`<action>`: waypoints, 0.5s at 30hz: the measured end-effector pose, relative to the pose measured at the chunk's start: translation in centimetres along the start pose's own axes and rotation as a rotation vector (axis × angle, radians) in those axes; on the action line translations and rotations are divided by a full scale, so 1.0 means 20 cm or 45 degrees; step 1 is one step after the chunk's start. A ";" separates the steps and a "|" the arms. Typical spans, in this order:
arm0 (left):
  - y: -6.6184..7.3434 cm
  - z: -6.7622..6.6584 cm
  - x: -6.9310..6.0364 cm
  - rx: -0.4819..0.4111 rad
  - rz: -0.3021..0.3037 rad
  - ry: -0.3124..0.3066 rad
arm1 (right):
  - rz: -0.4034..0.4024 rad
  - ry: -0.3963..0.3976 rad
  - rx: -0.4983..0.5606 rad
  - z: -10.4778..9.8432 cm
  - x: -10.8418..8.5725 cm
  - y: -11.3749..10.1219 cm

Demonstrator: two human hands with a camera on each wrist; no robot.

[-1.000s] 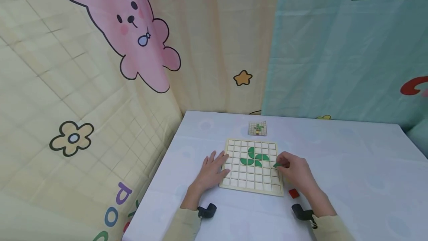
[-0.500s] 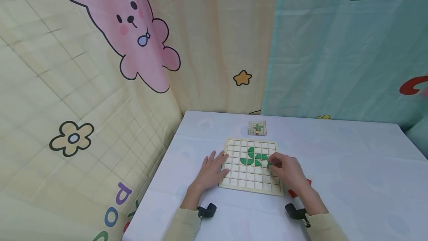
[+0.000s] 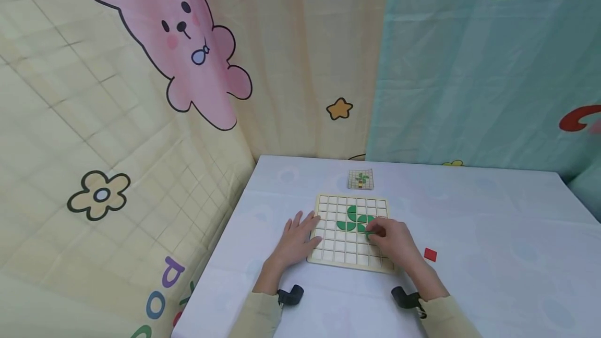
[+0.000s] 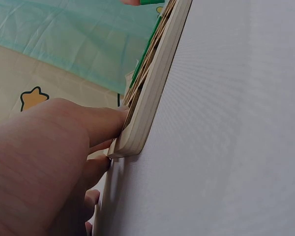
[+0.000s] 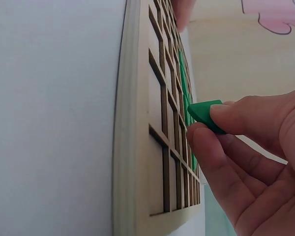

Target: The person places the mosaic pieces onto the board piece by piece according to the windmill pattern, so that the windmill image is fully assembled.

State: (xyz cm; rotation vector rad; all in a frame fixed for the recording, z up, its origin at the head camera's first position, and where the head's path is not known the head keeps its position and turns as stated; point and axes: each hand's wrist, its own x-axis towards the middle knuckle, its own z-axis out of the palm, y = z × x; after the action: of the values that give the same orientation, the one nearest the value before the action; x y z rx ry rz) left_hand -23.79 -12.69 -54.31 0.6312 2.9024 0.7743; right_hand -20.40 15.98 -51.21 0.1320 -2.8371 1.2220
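Though barely visible from above, green piece (image 5: 204,114) in pinching right hand (image 3: 394,238), left hand (image 3: 296,241) straight-fingered against board (image 3: 339,257).

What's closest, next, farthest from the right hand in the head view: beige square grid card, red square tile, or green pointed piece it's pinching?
1. Green piece, pinched by the right hand.
2. Red tile, on its right.
3. Card, beyond the square wooden board.

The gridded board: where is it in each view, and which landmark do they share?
Head: board, low, right of centre.
Left wrist: upper middle, edge-on, touched by the left hand.
Right wrist: middle, full height, left of the right hand.
Shared landmark: green pieces set in it.
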 end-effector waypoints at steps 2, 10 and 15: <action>0.00 0.00 0.00 0.000 -0.002 -0.001 | -0.017 0.003 0.004 0.01 0.00 -0.01; 0.01 -0.01 0.00 0.003 0.004 0.001 | 0.030 0.001 0.034 0.06 0.02 -0.02; 0.01 -0.01 0.00 -0.011 0.000 -0.001 | 0.035 0.024 0.038 0.08 0.02 -0.01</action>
State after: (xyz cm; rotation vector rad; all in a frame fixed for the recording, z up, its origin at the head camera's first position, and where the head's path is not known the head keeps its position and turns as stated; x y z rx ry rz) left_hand -23.73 -12.64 -54.00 0.6309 2.8968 0.7862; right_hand -20.88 14.59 -52.18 0.0825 -2.8151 1.2643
